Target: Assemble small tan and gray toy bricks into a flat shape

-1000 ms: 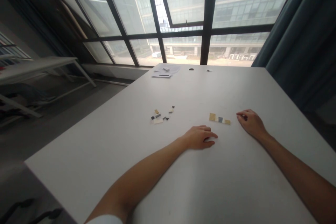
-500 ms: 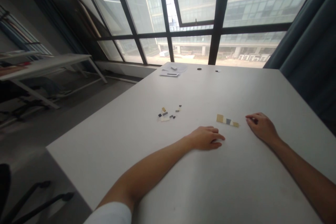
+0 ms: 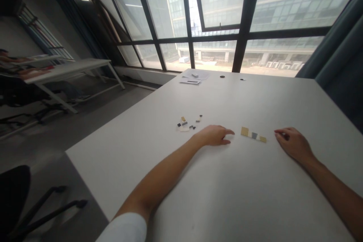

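Observation:
My left hand lies low over the white table with its thumb and forefinger spread apart, holding nothing. A short strip of small building bricks, tan at both ends with grey and white between, is just right of its fingertips and apart from them. On the strip's other side is my right hand, its fingers curled and thumb and forefinger tips together; whether anything is pinched there is too small to see. Loose small pieces in tan, grey, black and white are scattered left of my left hand.
The white table reaches to the windows. Papers with a small white object lie at its far left, near a round dark cable hole. An office chair stands at the left; a person sits at another table.
My left hand has drawn back left and away from me, from below the brick strip toward the loose pieces. My right hand keeps its place beside the strip. The whole view has shifted slightly.

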Demonstrator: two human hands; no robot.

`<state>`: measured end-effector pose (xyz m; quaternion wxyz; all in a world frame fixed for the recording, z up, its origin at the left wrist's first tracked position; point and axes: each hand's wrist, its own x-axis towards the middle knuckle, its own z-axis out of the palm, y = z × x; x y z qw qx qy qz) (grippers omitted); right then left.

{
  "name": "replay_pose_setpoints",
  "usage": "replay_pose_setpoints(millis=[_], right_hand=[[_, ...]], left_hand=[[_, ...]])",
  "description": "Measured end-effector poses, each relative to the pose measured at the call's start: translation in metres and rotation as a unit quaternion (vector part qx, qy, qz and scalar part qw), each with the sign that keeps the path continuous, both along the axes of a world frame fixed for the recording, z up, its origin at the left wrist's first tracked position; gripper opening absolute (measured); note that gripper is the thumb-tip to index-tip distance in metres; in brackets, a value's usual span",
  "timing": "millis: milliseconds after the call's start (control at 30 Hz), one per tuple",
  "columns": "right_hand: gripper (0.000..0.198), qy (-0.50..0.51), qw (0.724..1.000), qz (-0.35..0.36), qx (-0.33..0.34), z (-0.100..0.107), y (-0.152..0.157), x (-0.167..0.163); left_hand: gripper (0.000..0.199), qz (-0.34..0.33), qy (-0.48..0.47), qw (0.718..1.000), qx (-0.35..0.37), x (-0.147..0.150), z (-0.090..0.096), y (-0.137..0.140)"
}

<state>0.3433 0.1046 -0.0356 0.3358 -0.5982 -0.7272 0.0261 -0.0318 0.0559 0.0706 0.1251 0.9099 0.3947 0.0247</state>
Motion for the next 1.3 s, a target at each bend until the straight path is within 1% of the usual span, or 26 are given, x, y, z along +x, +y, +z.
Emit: replay_pose_setpoints(millis=[67, 167, 300, 367, 433, 533, 600, 667, 867, 1033, 1133, 1233, 1300], right_hand=[[0.027, -0.001, 1.0, -0.003, -0.004, 0.0, 0.0, 0.0], [0.03, -0.006, 1.0, -0.008, -0.013, 0.0, 0.0, -0.001], [0.032, -0.015, 1.0, -0.015, -0.014, 0.001, 0.0, 0.0], [0.032, -0.018, 0.999, -0.018, -0.02, 0.001, 0.0, 0.0], [0.031, -0.02, 0.999, -0.021, -0.026, 0.001, 0.0, 0.001], [0.029, -0.024, 0.999, -0.02, -0.029, 0.002, 0.0, 0.001], [0.026, -0.023, 0.999, -0.019, -0.026, 0.003, 0.0, 0.001], [0.023, -0.019, 0.999, -0.02, -0.025, 0.004, -0.001, 0.0], [0.021, -0.014, 0.999, -0.026, -0.041, 0.006, -0.002, -0.001], [0.021, -0.014, 0.999, -0.031, -0.04, 0.005, -0.001, -0.001], [0.023, -0.017, 0.999, -0.03, -0.034, 0.004, -0.001, -0.001], [0.027, -0.02, 0.999, -0.026, -0.027, 0.002, 0.0, 0.0], [0.029, -0.021, 0.999, -0.024, -0.023, 0.001, 0.0, 0.001]], left_hand=[[0.05, 0.059, -0.021, 0.998, 0.025, -0.016, 0.012, 0.008], [0.053, 0.148, -0.05, 0.986, 0.062, -0.043, 0.028, 0.019], [0.044, 0.267, -0.078, 0.957, 0.084, -0.085, 0.041, 0.032], [0.039, 0.322, -0.075, 0.94, 0.083, -0.106, 0.042, 0.038], [0.036, 0.376, -0.057, 0.923, 0.055, -0.125, 0.039, 0.043], [0.038, 0.453, -0.025, 0.891, 0.008, -0.146, 0.032, 0.049], [0.041, 0.491, -0.002, 0.871, -0.011, -0.155, 0.026, 0.052], [0.043, 0.513, 0.014, 0.858, -0.022, -0.16, 0.021, 0.054], [0.047, 0.539, 0.037, 0.84, -0.052, -0.164, 0.007, 0.061], [0.037, 0.531, 0.055, 0.842, -0.076, -0.162, -0.002, 0.064], [0.032, 0.531, 0.05, 0.843, -0.074, -0.161, -0.007, 0.064], [0.031, 0.535, 0.047, 0.84, -0.07, -0.161, -0.008, 0.062], [0.031, 0.538, 0.037, 0.84, -0.064, -0.162, -0.005, 0.061]])
